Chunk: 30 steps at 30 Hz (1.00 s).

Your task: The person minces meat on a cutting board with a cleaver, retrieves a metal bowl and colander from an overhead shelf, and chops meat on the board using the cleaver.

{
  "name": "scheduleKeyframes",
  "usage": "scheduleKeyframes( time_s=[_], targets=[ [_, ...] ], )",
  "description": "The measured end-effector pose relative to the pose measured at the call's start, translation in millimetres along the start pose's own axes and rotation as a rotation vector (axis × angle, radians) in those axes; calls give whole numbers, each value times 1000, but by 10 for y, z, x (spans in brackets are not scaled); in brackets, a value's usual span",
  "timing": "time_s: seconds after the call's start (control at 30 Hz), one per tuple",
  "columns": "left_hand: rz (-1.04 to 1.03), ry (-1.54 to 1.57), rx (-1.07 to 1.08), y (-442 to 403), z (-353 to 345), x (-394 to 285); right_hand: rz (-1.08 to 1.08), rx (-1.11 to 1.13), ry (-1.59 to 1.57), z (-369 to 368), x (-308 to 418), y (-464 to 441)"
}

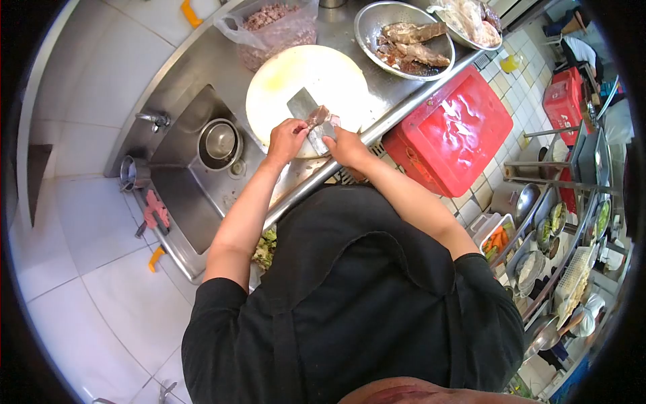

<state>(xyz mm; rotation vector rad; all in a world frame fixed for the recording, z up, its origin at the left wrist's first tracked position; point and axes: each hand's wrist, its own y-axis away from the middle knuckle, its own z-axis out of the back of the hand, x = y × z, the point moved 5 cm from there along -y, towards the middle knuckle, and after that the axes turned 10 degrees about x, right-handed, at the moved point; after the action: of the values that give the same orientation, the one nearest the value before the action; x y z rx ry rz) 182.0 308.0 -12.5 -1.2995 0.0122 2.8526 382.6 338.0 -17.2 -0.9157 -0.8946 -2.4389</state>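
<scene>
On the round white cutting board (269,87), my left hand (288,140) pinches the left side of a small piece of meat (317,116). My right hand (346,146) is closed at the meat's right side, its thumb on a grey, flat piece (328,128); whether this is a blade or part of the meat I cannot make out. A cleaver blade (302,103) lies flat on the board just beyond my left fingers. Its handle is hidden.
A bag of minced meat (272,40) and a colander (363,34) with large meat pieces stand behind the board. The sink (182,168) holds nested metal bowls (220,143). A red crate (451,128) is at the right, before shelves of food.
</scene>
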Motion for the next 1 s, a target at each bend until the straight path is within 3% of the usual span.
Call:
scheduleKeyframes(
  time_s=[0.37,0.43,0.5,0.63,0.7,0.77,0.8,0.87,0.97,1.0],
  targets=[
    [-64,-114,-144,14,212,-244,126,113,10,122,346,143],
    [-34,-86,-190,-4,304,-128,159,146,49,191,440,139],
    [124,-142,-231,-60,417,128,120,145,-2,279,390,172],
    [203,-341,-106,-179,452,352,-17,27,-93,630,-61,343],
    [167,-362,-101,-168,398,25,11,-68,-195,689,-450,398],
    [-101,-227,-38,-206,240,-275,33,-167,-306,719,-686,466],
    [-175,-299,99,-228,149,-433,-31,-132,-448,682,-828,481],
    [-141,-264,199,-291,-43,-438,-48,-152,-698,541,-961,504],
    [-87,-235,317,-408,-145,-506,-73,-132,-792,369,-995,554],
    [43,-213,333,-424,-148,-500,-83,-123,-807,272,-1070,521]
  ],
)
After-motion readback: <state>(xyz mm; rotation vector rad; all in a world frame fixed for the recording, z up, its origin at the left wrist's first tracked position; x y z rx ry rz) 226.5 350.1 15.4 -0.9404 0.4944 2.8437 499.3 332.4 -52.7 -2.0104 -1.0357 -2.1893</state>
